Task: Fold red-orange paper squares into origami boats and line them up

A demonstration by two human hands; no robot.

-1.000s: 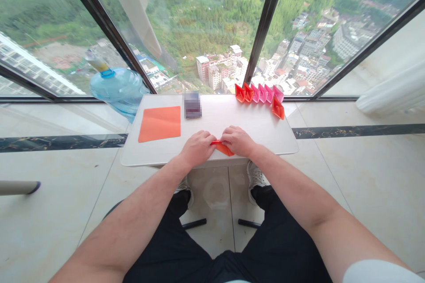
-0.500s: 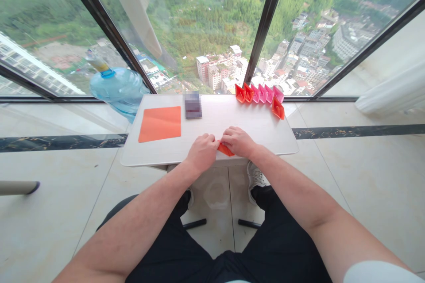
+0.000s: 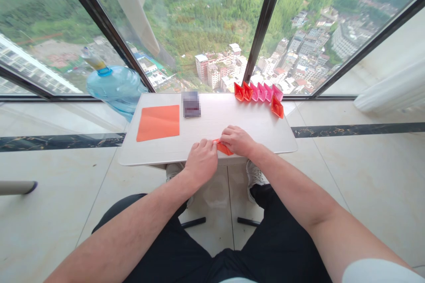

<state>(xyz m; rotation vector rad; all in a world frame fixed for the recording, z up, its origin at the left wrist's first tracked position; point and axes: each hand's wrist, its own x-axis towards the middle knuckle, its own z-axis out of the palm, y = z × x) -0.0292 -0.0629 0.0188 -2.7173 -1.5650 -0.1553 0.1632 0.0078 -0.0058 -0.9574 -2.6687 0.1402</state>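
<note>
A small folded piece of orange paper (image 3: 226,148) lies near the front edge of the white table (image 3: 159,152), between my two hands. My left hand (image 3: 202,159) is closed at its left end, thumb and fingertips on the paper. From the right, my right hand (image 3: 237,140) grips its upper edge with bent fingers, which hide part of it. Farther left lies a flat sheet of orange paper (image 3: 158,123). Along the back right edge stand several folded paper boats in red (image 3: 239,92) and pink (image 3: 262,92), with one more red paper boat (image 3: 277,107) in front of them.
A blurred dark item (image 3: 191,104) sits at the table's back, right of the orange sheet. Beyond the left corner is a large blue water bottle (image 3: 114,84). Tall windows with dark frames (image 3: 265,22) rise behind the table. My legs are below its front edge.
My left hand has shifted slightly downward, its fingers still at the paper's left end. My right hand stays nearly in place. The whole view has moved a little.
</note>
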